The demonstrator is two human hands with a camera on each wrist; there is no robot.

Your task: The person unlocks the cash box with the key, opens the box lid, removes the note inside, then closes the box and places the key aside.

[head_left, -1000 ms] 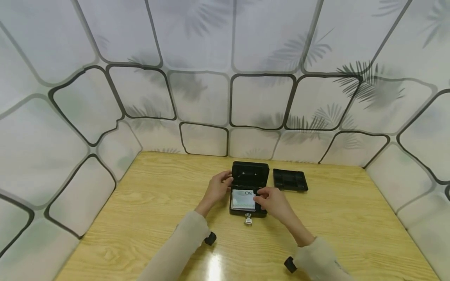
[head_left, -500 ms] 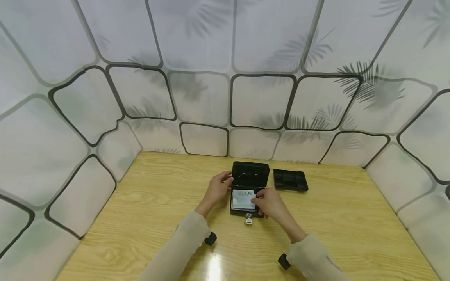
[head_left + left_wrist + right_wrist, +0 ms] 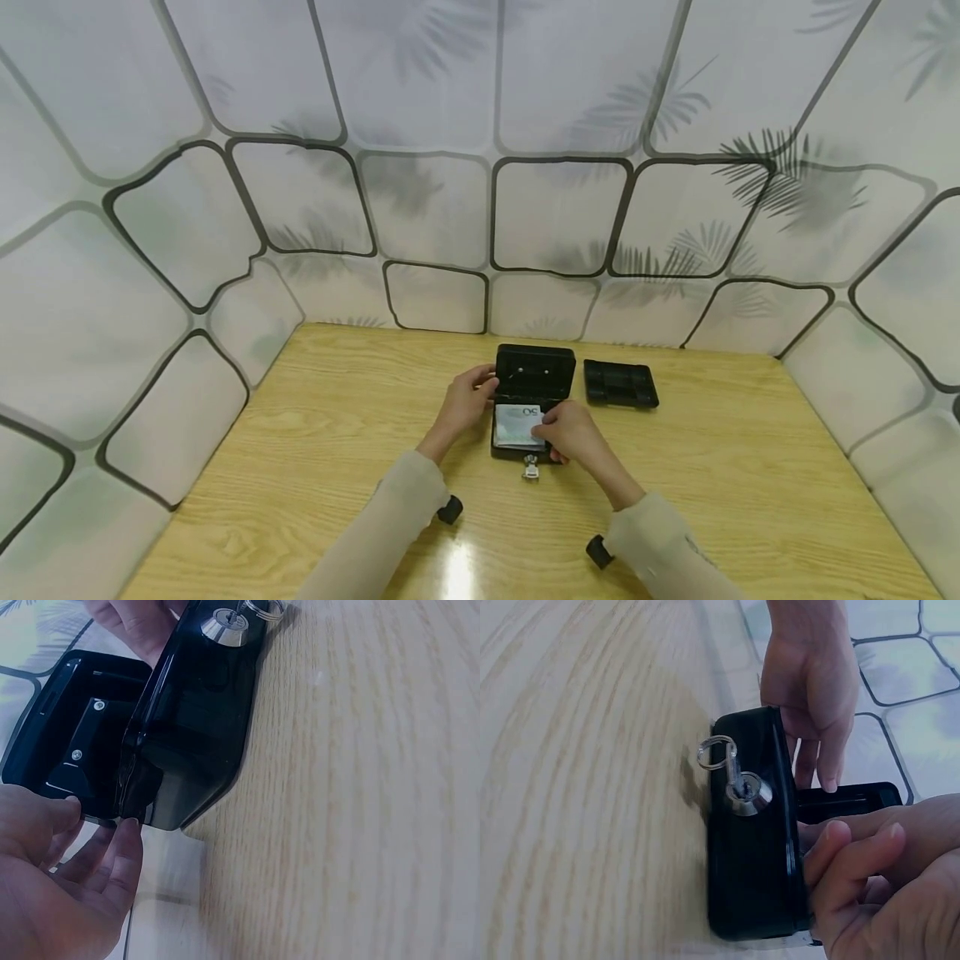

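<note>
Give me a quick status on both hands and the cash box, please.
Left hand holds open lid. Right hand on banknote inside cash box. Key in lock. Black tray beside, apart.

Banknote [image 3: 519, 423] partly under right hand [image 3: 564, 431]
</note>
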